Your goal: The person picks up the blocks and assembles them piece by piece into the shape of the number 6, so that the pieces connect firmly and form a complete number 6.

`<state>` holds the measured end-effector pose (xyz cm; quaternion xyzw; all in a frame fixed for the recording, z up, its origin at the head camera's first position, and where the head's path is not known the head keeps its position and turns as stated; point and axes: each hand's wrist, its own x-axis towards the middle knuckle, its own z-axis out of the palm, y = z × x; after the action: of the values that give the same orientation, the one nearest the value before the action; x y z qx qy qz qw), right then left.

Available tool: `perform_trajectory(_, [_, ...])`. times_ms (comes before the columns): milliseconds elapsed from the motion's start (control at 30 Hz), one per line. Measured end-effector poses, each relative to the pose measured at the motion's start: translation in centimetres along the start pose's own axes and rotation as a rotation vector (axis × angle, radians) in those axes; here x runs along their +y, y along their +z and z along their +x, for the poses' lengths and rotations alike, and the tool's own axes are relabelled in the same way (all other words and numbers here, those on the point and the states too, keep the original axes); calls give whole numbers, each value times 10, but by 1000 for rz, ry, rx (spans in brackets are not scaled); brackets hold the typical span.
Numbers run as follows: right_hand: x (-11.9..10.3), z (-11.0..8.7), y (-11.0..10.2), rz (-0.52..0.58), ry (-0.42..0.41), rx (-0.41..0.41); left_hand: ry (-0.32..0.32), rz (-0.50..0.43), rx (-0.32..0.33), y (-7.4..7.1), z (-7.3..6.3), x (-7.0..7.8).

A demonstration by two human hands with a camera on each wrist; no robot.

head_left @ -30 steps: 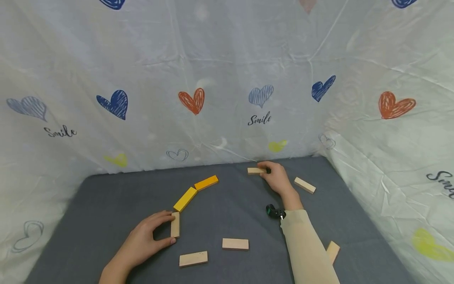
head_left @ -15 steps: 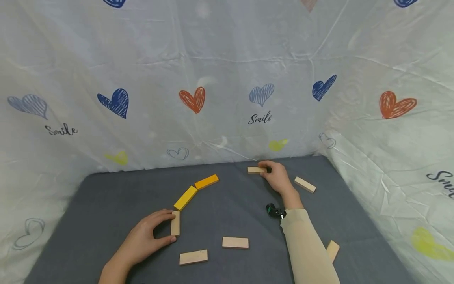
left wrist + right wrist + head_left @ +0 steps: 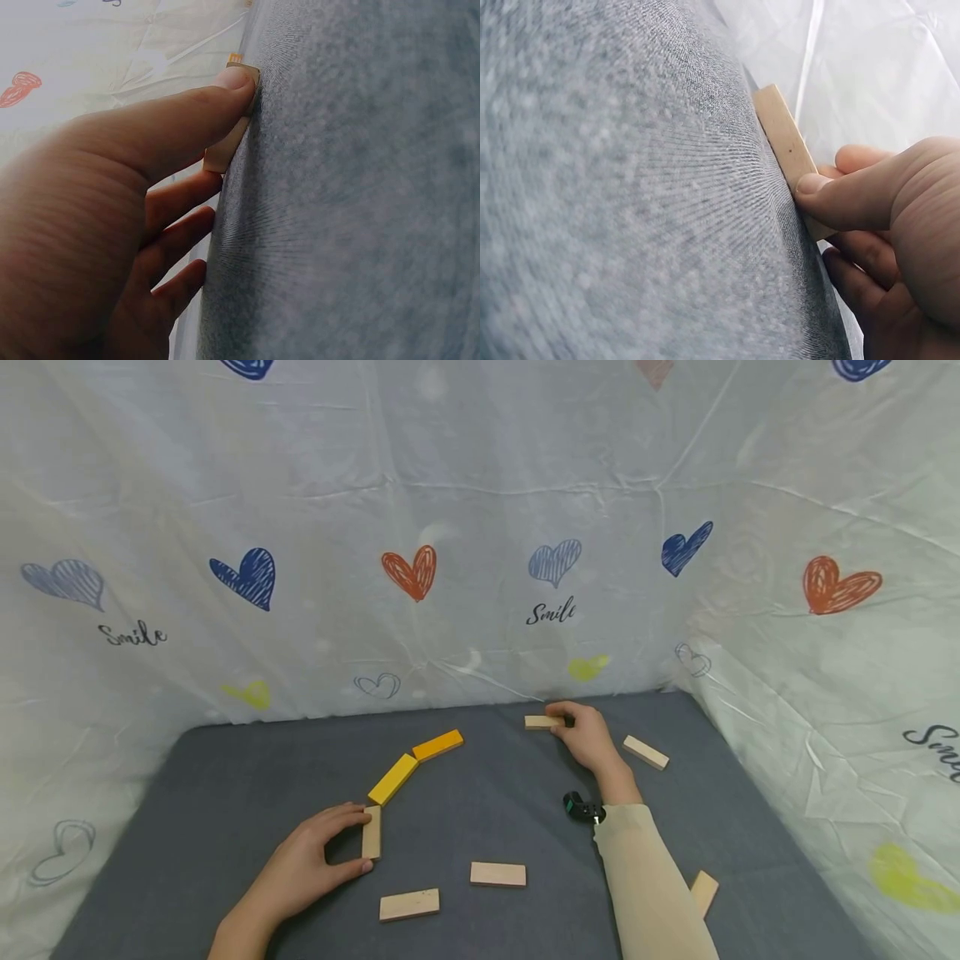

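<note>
My left hand (image 3: pixel 300 864) grips a plain wooden block (image 3: pixel 372 833) between thumb and fingers, by its two ends. The block's far end lies against or very near a yellow block (image 3: pixel 393 779), and an orange block (image 3: pixel 438 745) follows at an angle behind that one. In the left wrist view the thumb covers much of the held block (image 3: pixel 225 150). At the back of the table my right hand (image 3: pixel 588 739) pinches another plain wooden block (image 3: pixel 538 722) at its right end. The right wrist view shows this block (image 3: pixel 786 135) resting on the cloth, thumb on its near face.
Two pale wooden blocks lie near the front, a left one (image 3: pixel 408 905) and a right one (image 3: pixel 498 874). Another block (image 3: pixel 645 752) lies right of my right hand. My right sleeve partly hides a further block (image 3: pixel 703 892). A heart-printed sheet (image 3: pixel 480 635) hangs behind the grey-covered table (image 3: pixel 457 810).
</note>
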<state>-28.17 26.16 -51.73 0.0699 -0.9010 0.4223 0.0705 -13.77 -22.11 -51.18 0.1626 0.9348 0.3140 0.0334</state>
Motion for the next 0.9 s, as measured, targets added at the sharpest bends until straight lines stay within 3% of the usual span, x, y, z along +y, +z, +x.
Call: perform_trajectory(900, [-19,0,-1,22,-18,-5,33,7,3,-4,0,2])
